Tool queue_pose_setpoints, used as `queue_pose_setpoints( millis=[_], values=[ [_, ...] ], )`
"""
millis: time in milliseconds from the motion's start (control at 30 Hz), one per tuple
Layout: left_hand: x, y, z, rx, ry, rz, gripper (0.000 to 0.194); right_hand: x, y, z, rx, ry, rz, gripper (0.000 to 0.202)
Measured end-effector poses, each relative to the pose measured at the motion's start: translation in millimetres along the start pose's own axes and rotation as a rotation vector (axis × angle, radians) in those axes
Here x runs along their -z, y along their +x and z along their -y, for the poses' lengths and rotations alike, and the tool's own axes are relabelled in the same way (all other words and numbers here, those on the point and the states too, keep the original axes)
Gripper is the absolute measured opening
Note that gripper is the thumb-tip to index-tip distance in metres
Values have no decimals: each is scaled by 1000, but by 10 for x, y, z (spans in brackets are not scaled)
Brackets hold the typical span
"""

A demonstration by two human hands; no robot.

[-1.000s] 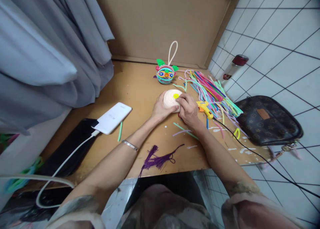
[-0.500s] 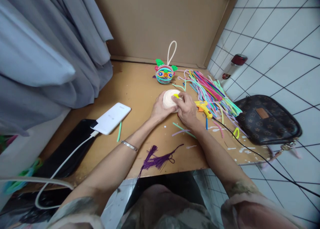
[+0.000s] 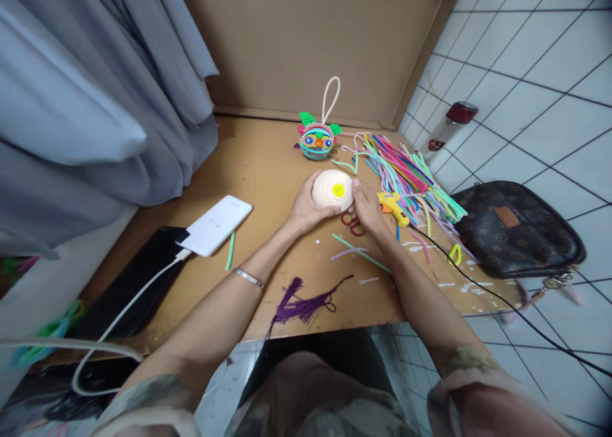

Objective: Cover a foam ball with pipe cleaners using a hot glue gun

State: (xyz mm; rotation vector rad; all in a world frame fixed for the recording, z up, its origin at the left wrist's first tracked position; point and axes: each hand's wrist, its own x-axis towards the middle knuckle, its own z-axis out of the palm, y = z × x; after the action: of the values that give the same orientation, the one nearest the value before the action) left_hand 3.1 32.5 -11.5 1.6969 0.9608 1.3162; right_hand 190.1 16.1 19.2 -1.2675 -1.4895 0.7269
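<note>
Above the desk I hold a cream-white round ball [image 3: 327, 185] that looks wound with cord. A small yellow disc [image 3: 338, 190] sits on the side facing me. My left hand [image 3: 306, 204] wraps round the ball from the left and below. My right hand [image 3: 366, 202] is at the ball's right edge, its thumb and fingers closed against the rim. Behind the ball stands a finished-looking lion-head ornament [image 3: 317, 141] with green ears and a white loop. Red-handled scissors [image 3: 352, 223] lie partly under my right hand, beside a yellow glue gun [image 3: 394, 209].
Pipe cleaners [image 3: 406, 169] lie in a bundle at the right, near a patterned brown bag [image 3: 521, 230] and a bottle [image 3: 449, 128]. A purple tassel [image 3: 303, 306] lies at the front edge. Left are a white power bank [image 3: 217, 225] with cable, a black case [image 3: 129, 290] and a grey curtain [image 3: 157, 93].
My right hand has moved off the yellow disc to the ball's right edge, leaving the disc in plain view. The red scissor handles now show below the hand.
</note>
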Motion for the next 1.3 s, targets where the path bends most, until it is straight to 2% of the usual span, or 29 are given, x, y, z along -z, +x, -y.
queue_pose_setpoints(
  millis=[133,200,300,367,467,567,700,800,967,1133,1233,1300],
  values=[
    [46,60,22,-191,-58,81,120,-20,13,93,-131,180,-47,69],
    [47,95,19,-226,-153,92,120,-25,29,118,-167,320,-55,67],
    [45,122,-39,-114,-333,50,105,-44,46,94,-205,483,-55,64],
    [58,124,-109,-17,-428,-23,89,-69,49,50,-206,535,-76,62],
    [107,124,-201,48,-542,-136,75,-109,51,-14,-161,573,-120,60],
    [164,125,-219,115,-625,-183,73,-126,66,-46,-109,586,-156,60],
    [194,120,-161,238,-708,-205,82,-124,89,-55,-56,554,-208,64],
    [188,119,-110,265,-724,-210,84,-130,90,-75,-14,532,-215,63],
    [180,139,-34,269,-729,-238,76,-126,85,-101,51,491,-158,60],
    [115,122,-38,232,-465,-296,74,-138,42,25,58,607,-85,55],
    [79,79,-84,208,-397,-165,74,-152,7,101,48,635,-30,57],
    [82,60,-98,249,-397,-69,72,-138,-5,115,12,579,-54,58]
  ],
)
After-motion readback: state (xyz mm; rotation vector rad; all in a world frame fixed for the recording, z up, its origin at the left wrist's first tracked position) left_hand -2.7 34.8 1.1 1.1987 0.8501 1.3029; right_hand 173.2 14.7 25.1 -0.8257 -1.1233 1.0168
